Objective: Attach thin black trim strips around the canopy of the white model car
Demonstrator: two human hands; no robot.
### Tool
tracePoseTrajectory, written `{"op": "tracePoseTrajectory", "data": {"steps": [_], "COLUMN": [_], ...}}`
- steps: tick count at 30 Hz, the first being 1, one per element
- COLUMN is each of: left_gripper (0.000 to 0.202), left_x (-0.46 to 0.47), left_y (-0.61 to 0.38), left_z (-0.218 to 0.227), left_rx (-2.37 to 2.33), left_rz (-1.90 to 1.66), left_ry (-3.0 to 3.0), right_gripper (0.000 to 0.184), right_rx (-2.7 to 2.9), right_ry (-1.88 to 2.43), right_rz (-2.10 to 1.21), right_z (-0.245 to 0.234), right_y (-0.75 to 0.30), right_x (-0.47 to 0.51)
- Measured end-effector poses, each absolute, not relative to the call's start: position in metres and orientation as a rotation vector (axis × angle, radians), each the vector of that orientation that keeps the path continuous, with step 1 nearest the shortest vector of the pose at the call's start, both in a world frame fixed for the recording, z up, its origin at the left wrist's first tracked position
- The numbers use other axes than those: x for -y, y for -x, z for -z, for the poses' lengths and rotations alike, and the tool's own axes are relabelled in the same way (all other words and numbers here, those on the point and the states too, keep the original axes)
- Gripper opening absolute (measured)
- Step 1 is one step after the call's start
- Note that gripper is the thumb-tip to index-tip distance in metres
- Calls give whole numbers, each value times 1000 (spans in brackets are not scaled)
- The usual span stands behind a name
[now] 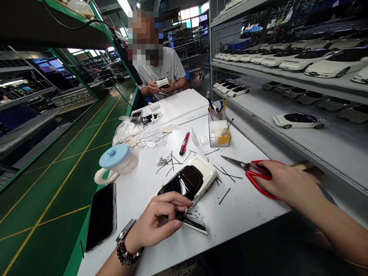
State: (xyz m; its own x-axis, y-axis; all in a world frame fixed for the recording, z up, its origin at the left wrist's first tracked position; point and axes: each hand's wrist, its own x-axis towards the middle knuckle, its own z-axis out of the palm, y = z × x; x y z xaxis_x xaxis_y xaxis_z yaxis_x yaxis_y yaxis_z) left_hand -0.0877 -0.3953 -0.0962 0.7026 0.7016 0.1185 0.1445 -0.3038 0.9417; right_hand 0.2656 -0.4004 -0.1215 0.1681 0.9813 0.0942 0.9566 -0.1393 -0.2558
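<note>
Model car [186, 184] sits pinched in a narrow grip by my left hand [156, 222] beside a black trim strip [194, 225], while my right hand [287, 188] closes around red-handled scissors [249, 172].

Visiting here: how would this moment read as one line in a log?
left hand: on white model car | right hand: on red-handled scissors | nearby: black strips

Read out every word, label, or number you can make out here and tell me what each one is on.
White mug with the blue lid: a dark printed word, roughly "CHILKAMA", though some letters are uncertain.
Co-worker's pale T-shirt: a small dark chest mark, too small to read.
No other text is legible.
</note>
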Motion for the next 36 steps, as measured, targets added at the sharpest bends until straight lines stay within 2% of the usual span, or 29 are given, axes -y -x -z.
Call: {"op": "tracePoseTrajectory", "data": {"steps": [2, 5, 11, 14, 20, 24, 36], "left_gripper": [30, 30, 35, 35, 35, 39, 37], "left_x": [396, 397, 402, 403, 404, 404, 405], "left_y": [89, 88, 83, 82, 82, 79, 73], "left_z": [98, 100, 100, 100, 100, 99, 94], "left_rx": [-680, -712, -797, -853, -908, -963, -1015], "left_rz": [-640, -654, -718, -731, -764, -779, -811], "left_ry": [-1828, -1821, -1789, -1786, -1735, -1723, -1649], "right_gripper": [30, 28, 24, 26, 16, 25, 28], "right_rx": [2038, 1976, 1909, 1979, 2106, 2186, 2258], "right_ry": [2147, 2080, 1551, 1517, 1486, 1424, 1471], "right_rz": [-54, -54, -598, -720, -737, -760, -388], "right_z": [122, 124, 128, 122, 112, 116, 120], "right_y": [-258, -245, -208, -197, -201, -210, -225], "right_x": [394, 390, 383, 371, 347, 337, 336]}}
